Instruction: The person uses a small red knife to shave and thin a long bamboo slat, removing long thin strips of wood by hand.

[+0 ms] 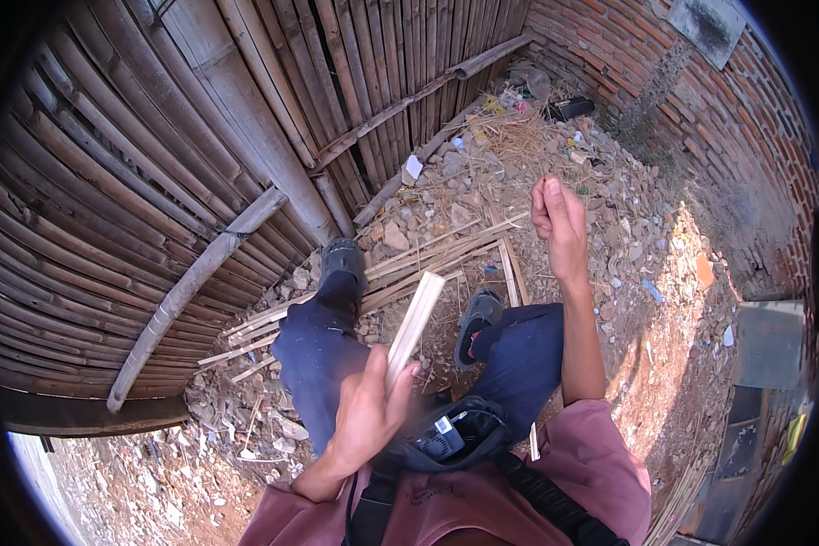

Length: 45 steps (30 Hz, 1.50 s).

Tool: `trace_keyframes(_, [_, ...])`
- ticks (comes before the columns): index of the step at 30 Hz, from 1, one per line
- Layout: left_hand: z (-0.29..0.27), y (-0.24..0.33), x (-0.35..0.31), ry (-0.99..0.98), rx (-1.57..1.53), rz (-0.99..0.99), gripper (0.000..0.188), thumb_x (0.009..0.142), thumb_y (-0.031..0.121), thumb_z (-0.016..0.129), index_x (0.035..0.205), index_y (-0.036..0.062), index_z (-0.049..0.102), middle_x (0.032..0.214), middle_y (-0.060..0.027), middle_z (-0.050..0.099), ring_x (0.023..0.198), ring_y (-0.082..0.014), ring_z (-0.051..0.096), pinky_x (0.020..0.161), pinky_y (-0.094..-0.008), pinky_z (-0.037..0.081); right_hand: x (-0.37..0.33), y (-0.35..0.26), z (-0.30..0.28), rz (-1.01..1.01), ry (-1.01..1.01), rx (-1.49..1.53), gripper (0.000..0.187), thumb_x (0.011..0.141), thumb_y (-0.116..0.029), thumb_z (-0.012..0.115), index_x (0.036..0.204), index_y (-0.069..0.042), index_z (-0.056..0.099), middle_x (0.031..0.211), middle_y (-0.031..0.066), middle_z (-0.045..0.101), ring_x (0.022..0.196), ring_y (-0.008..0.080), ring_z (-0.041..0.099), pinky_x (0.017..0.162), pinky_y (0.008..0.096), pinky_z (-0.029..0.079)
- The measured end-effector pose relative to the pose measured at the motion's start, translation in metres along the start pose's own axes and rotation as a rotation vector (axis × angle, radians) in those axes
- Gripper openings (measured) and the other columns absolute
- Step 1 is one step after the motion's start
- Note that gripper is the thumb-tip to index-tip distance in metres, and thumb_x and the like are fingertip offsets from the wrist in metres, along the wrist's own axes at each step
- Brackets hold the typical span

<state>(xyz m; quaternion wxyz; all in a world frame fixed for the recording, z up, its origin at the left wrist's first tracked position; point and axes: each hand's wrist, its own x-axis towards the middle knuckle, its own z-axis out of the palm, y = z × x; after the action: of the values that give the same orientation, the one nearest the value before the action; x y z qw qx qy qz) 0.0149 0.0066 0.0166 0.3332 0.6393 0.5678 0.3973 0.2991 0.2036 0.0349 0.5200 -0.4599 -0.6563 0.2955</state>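
My left hand [366,411] is closed around the lower end of a pale split-bamboo strip [416,318], which tilts up and to the right above my lap. My right hand [560,223] is raised ahead over the rubble with the fingers pinched together. Whatever may be between those fingers is too small or hidden to make out. More pale bamboo strips [446,255] lie in a loose bundle on the ground, beyond and between my shoes.
A bamboo-pole wall [200,118] with crossbars runs along the left. Rubble and litter [610,237] cover the ground up to a brick wall [746,118] at the right. An open waist pouch [473,428] with items inside rests at my lap. Grey panels [769,346] stand at far right.
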Motion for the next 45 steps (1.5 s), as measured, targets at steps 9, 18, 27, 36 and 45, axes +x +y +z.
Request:
trace_keyframes(9, [-0.002, -0.008, 0.02, -0.178, -0.185, -0.049, 0.016, 0.11, 0.016, 0.059, 0.103, 0.0017, 0.059, 0.062, -0.0027, 0.055, 0.056, -0.0103, 0.054, 0.054, -0.0304, 0.041, -0.054, -0.044, 0.075, 0.161, -0.568, 0.704, 0.055, 0.106, -0.033, 0.069, 0.148, 0.001, 0.056, 0.076, -0.0078, 0.049, 0.062, 0.001, 0.041, 0.054, 0.0192, 0.029])
trace_keyframes(18, [-0.007, -0.015, 0.028, -0.233, -0.332, -0.052, 0.048, 0.099, 0.009, 0.075, 0.138, 0.0004, 0.05, 0.098, -0.007, 0.069, 0.084, -0.0156, 0.069, 0.077, -0.0303, 0.057, -0.058, -0.05, 0.079, 0.318, -0.436, 0.838, 0.032, 0.109, -0.036, 0.065, 0.11, -0.004, 0.057, 0.072, -0.0063, 0.047, 0.054, 0.0008, 0.037, 0.048, 0.0208, 0.027])
trace_keyframes(27, [-0.033, -0.025, 0.0, -0.511, -0.132, -0.126, 0.042, 0.1, 0.016, 0.076, 0.133, -0.0011, 0.057, 0.086, -0.0089, 0.069, 0.08, -0.0172, 0.069, 0.076, -0.0344, 0.057, -0.022, -0.057, 0.042, 0.28, -0.114, 0.979, 0.031, 0.114, -0.039, 0.054, 0.111, -0.008, 0.058, 0.065, -0.0092, 0.04, 0.048, 0.0, 0.031, 0.043, 0.0204, 0.026])
trace_keyframes(36, [-0.024, -0.027, 0.006, -0.439, -0.248, -0.012, 0.028, 0.112, 0.019, 0.055, 0.132, 0.0009, 0.063, 0.068, -0.0055, 0.053, 0.063, -0.0159, 0.057, 0.062, -0.0321, 0.045, -0.015, -0.048, 0.024, 0.197, -0.21, 0.84, 0.041, 0.113, -0.031, 0.056, 0.141, -0.001, 0.057, 0.075, -0.0037, 0.051, 0.051, 0.0002, 0.034, 0.046, 0.0194, 0.029])
trace_keyframes(45, [-0.025, -0.036, 0.003, -0.557, -0.272, -0.148, 0.028, 0.108, 0.018, 0.064, 0.128, -0.0007, 0.06, 0.077, -0.002, 0.059, 0.063, -0.0113, 0.056, 0.06, -0.0296, 0.047, -0.018, -0.038, 0.019, 0.231, -0.004, 0.841, 0.022, 0.109, -0.022, 0.063, 0.122, -0.004, 0.066, 0.073, -0.0051, 0.051, 0.05, 0.0, 0.032, 0.045, 0.02, 0.026])
